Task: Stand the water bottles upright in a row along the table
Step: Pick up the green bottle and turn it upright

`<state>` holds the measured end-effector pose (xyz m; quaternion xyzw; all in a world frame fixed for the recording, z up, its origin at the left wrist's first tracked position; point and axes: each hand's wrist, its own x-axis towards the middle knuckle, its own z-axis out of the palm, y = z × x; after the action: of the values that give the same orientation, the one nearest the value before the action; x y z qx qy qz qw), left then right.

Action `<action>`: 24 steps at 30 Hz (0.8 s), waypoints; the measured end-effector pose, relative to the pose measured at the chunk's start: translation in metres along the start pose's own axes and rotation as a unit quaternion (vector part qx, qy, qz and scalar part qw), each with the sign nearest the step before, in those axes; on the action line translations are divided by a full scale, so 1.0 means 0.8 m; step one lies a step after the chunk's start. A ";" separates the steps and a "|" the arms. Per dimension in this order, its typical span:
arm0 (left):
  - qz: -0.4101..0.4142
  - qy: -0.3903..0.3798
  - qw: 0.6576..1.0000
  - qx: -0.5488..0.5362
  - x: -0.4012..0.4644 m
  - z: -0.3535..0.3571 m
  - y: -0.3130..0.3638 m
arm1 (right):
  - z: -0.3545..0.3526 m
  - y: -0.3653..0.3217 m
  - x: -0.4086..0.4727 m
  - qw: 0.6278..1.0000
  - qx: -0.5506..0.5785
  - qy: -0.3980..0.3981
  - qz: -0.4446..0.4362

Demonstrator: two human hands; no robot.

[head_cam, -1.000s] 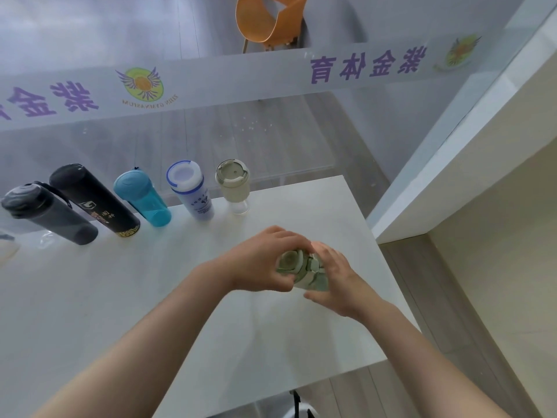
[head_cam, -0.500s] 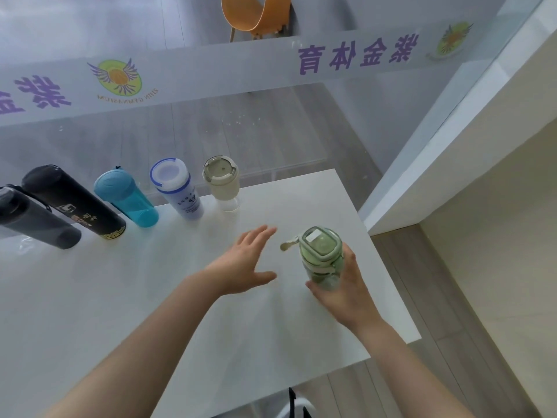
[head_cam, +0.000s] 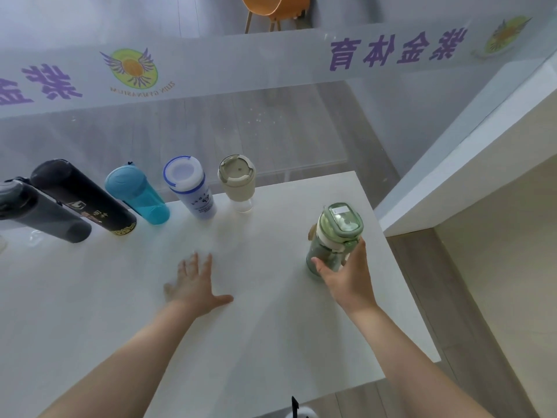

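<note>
My right hand (head_cam: 346, 274) grips a pale green bottle (head_cam: 334, 236) with a green flip lid, held upright over the right part of the white table (head_cam: 120, 297). My left hand (head_cam: 196, 285) lies flat on the table with fingers spread, holding nothing. Along the far edge stands a row of upright bottles: a dark grey one (head_cam: 39, 211), a black one with gold print (head_cam: 84, 199), a blue one (head_cam: 135, 193), a white one with a blue-rimmed lid (head_cam: 190, 188) and a beige-lidded clear one (head_cam: 238, 182).
A glass wall with purple lettering (head_cam: 391, 49) rises right behind the row. The table's right edge (head_cam: 388, 251) drops to a wood floor beside a white ledge (head_cam: 452, 164). An orange chair (head_cam: 271, 7) stands beyond the glass.
Both hands were wrapped on the green bottle; my left hand let go and dropped flat onto the table. My right hand stood the bottle upright and carried it right and farther away.
</note>
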<state>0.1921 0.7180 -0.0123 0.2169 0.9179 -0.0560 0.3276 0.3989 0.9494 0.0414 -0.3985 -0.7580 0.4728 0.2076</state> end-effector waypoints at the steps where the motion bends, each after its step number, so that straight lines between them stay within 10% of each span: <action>1: -0.001 -0.005 1.000 0.005 0.000 0.002 0.001 | 0.008 -0.004 0.011 1.000 0.003 0.003 -0.005; 24: -0.012 -0.061 0.998 -0.004 0.013 0.003 0.004 | 0.123 -0.054 0.203 0.997 0.017 0.012 -0.072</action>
<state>0.1874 0.7240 -0.0204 0.2004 0.8992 -0.0693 0.3827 0.2163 1.0149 0.0238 -0.3448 -0.7738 0.4648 0.2576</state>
